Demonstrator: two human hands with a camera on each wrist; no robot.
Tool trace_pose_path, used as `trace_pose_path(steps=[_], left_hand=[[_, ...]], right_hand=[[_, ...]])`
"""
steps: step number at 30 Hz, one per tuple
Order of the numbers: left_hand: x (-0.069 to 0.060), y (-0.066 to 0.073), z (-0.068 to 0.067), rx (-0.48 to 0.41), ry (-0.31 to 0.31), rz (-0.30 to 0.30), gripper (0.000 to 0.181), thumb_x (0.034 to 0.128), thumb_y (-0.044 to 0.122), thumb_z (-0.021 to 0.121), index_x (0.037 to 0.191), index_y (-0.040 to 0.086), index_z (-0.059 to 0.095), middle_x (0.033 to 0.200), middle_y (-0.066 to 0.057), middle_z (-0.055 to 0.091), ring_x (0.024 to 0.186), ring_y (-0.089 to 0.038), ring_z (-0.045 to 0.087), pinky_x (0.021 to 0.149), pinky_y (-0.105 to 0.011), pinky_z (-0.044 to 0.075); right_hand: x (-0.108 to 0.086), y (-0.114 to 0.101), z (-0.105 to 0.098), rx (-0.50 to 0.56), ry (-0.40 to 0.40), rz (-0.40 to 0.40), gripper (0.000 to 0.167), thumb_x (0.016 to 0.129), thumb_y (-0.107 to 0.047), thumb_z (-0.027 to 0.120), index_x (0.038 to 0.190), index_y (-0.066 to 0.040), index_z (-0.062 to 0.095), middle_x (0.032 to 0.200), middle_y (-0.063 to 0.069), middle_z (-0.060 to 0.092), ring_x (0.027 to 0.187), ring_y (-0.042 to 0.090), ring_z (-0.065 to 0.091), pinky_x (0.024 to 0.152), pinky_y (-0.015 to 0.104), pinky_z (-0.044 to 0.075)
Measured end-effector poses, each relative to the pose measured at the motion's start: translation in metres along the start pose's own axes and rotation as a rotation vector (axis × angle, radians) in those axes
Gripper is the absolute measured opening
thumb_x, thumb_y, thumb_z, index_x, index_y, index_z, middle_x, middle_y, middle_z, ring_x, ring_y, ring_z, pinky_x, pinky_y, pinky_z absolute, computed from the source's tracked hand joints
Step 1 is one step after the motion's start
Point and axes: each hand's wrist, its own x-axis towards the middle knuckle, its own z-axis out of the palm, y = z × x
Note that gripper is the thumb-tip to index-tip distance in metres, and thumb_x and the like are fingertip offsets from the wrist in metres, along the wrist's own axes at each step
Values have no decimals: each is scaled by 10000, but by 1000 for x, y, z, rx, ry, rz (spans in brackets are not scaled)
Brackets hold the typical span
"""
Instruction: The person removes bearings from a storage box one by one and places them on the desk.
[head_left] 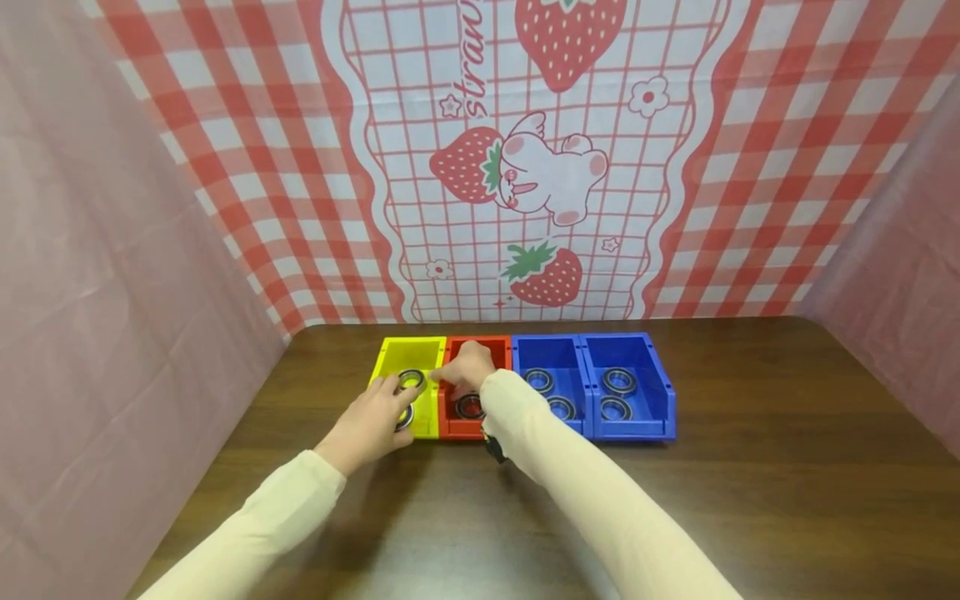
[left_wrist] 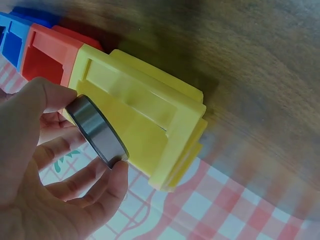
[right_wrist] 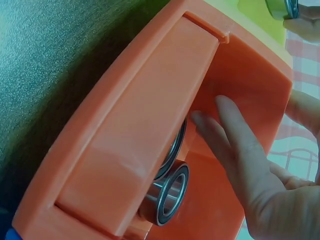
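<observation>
Checked cloth backed your brown bench. Your left hand pinched a metal bearing by its rim at the yellow bin; your right hand, fingers loosely straight, held nothing inside the red bin. Probably heavy, rigid and slick, the bearing wanted gripping across its outer edge.

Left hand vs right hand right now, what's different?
- Grip: left hand pinches a metal ring; right hand shows nothing in its grip, fingers extended.
- Place: left hand is at the yellow bin; right hand reaches into the red bin.

Shared: both come out of cream sleeves.
</observation>
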Motion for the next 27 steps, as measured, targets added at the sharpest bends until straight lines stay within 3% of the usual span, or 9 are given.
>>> trace_pose_path(steps=[9,18,27], left_hand=[[-13,0,-6,-21,4,-12,478,720,216,816,1131,64,626,959,-124,553,866,-239,526,722,-350,547],[-24,-4,-10,-79,-75,-51,451,730,200,822,1107,66,614,938,-96,530,877,-219,498,719,-310,542],[-44,-9,-5,-76,-39,-9,385,704,179,826,994,74,595,866,-47,504,808,-179,479,680,-293,504]], right_hand=[[2,-3,-2,-46,5,-6,375,798,-216,774,1012,17,574,910,150,636,613,230,707,687,352,596],[5,-3,-2,-27,-13,0,381,800,-216,774,1042,-4,570,978,150,652,621,224,709,652,321,592],[4,-4,-1,-38,-25,-10,380,799,-190,771,1046,7,559,977,155,632,645,241,719,646,316,590]])
